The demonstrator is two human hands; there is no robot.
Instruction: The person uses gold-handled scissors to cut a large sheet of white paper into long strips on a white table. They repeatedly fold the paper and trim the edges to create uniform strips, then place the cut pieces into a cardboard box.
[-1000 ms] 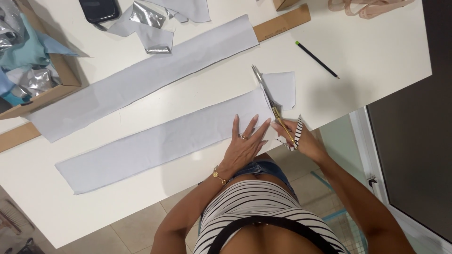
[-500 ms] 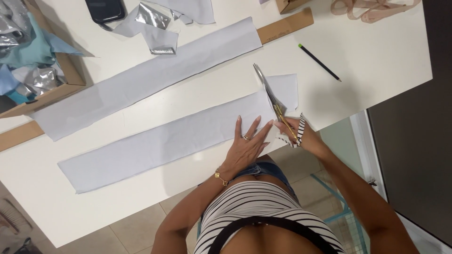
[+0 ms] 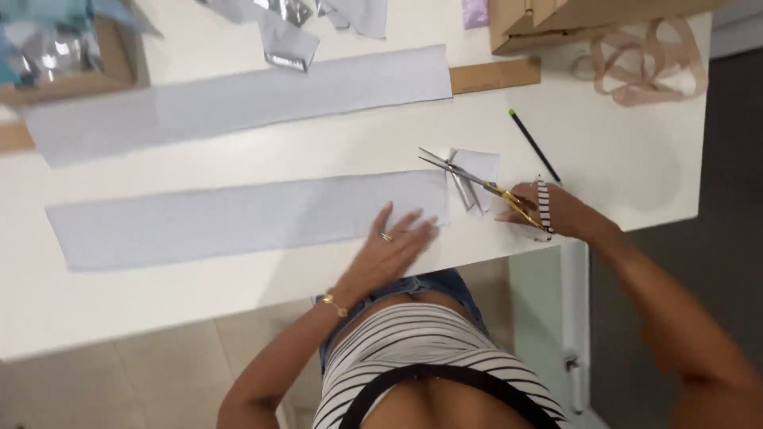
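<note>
The left hand [image 3: 395, 242] lies flat, fingers spread, pressing the right end of the near strip [image 3: 238, 218] on the table [image 3: 620, 159]. The right hand [image 3: 548, 210], arm bent in from the right, grips the scissors [image 3: 477, 183], blades parted, tips just right of the strip's end beside an offcut [image 3: 477, 167]. A pencil [image 3: 534, 145] lies beyond.

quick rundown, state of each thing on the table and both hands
near fabric strip: flat, end cut through
cut-off piece: separate, beside the strip's end
scissors: blades open, in right hand
right hand: closed on scissor handles
left hand: spread flat, pressing the strip
far fabric strip: flat, untouched
pencil: lying loose
ribbon: in loose loops
</note>
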